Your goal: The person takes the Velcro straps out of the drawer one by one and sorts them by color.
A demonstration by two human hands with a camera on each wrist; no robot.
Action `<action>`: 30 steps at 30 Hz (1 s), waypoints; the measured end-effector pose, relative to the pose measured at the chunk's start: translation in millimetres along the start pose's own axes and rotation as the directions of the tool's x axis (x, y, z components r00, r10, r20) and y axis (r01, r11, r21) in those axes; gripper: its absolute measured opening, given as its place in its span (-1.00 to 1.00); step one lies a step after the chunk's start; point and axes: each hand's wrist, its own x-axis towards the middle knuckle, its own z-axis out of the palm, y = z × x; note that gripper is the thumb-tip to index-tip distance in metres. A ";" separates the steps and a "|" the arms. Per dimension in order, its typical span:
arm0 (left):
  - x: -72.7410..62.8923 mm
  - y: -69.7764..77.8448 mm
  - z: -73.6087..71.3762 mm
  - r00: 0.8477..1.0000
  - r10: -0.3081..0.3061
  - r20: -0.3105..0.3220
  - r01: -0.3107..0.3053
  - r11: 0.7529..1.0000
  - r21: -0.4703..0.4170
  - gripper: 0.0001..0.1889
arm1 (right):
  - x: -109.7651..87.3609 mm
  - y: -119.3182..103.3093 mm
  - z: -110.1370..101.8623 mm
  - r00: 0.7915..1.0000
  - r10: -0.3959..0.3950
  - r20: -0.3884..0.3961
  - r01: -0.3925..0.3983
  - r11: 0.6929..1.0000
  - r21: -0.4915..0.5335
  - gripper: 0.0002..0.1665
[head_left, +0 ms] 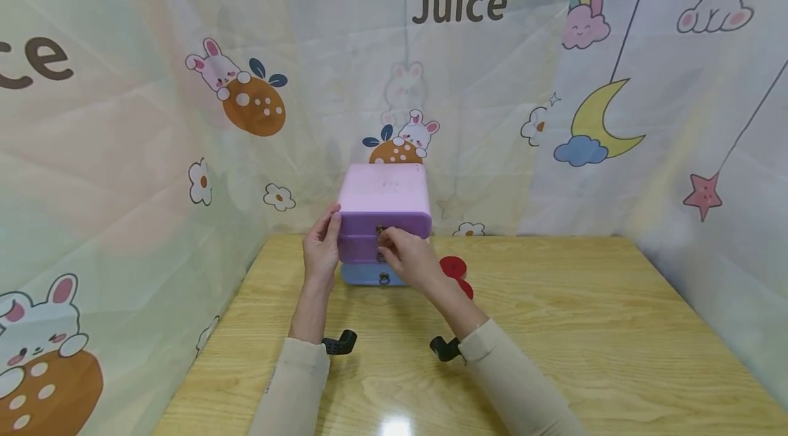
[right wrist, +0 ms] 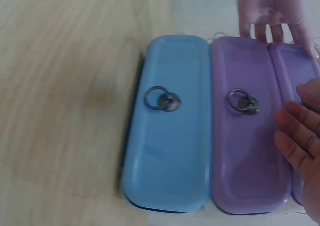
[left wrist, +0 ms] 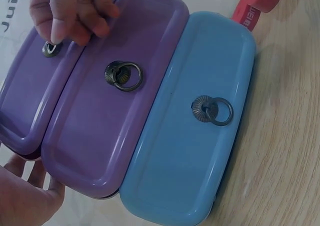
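Note:
A small drawer cabinet with a pink top stands on the table, with two purple drawers above a blue drawer. Each drawer front has a round metal ring pull. My left hand rests against the cabinet's left side, its fingers fairly straight along the wall. At the top purple drawer, my right hand pinches the ring pull between thumb and finger; its other fingers hang in front of the middle purple drawer. All the drawers look pushed in.
Two red round objects lie just right of the cabinet, partly behind my right arm. The wooden table meets a printed cloth backdrop behind and at both sides. A black wrist mount sticks out from each sleeve.

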 end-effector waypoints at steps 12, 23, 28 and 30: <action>-1.0 -0.5 -1.9 1.000 -0.014 0.004 0.014 1.000 0.002 -0.50 | -20.5 7.3 18.9 0.998 -0.037 -0.047 0.036 0.999 -0.025 -0.53; -0.5 -0.7 -3.0 1.000 -0.001 0.014 0.001 1.000 -0.014 -0.50 | -29.7 6.9 27.6 0.997 -0.054 0.055 0.060 0.992 -0.114 -0.69; -0.5 -1.0 -3.1 1.000 0.000 0.024 0.001 1.000 -0.016 -0.49 | -30.7 6.6 30.7 0.995 -0.024 0.096 0.039 0.986 -0.160 -0.58; -0.8 -0.6 -3.1 1.000 0.001 0.026 0.000 1.000 -0.019 -0.50 | -31.4 5.9 31.2 0.996 -0.021 0.090 0.036 0.985 -0.170 -0.62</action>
